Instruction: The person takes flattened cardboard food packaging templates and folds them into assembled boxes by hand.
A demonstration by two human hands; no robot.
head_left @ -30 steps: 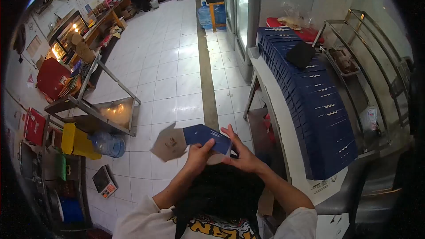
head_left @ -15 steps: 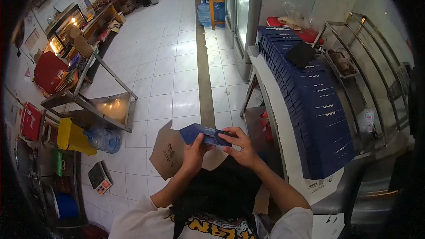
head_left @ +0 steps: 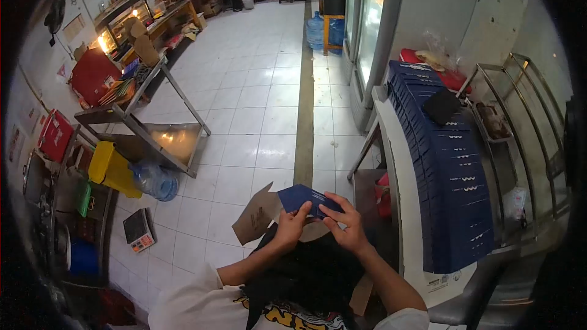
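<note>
A small dark-blue folded card box (head_left: pixel 298 197) with pale print is held up in front of my lap. My left hand (head_left: pixel 290 227) grips its lower left part, thumb pressed on the card. On the right side, my right hand (head_left: pixel 347 223) pinches the other end between thumb and fingers. Behind and below it, a brown cardboard carton (head_left: pixel 255 215) stands with a flap spread to the left; its inside is mostly hidden by my hands. A long row of similar blue folded boxes (head_left: pixel 452 201) lies packed together on the table at my right.
The white-topped table (head_left: pixel 406 208) runs along my right, beside a metal rack (head_left: pixel 520 122). On the left are a digital scale (head_left: pixel 138 229), a yellow bin (head_left: pixel 110 168), a water jug (head_left: pixel 156 180) and a steel stand (head_left: pixel 183 107). Two people sit far off.
The view has tilted up and swung left, so the scene sits lower and further right. Both hands still hold the blue box, whose printed face now turns more toward me.
</note>
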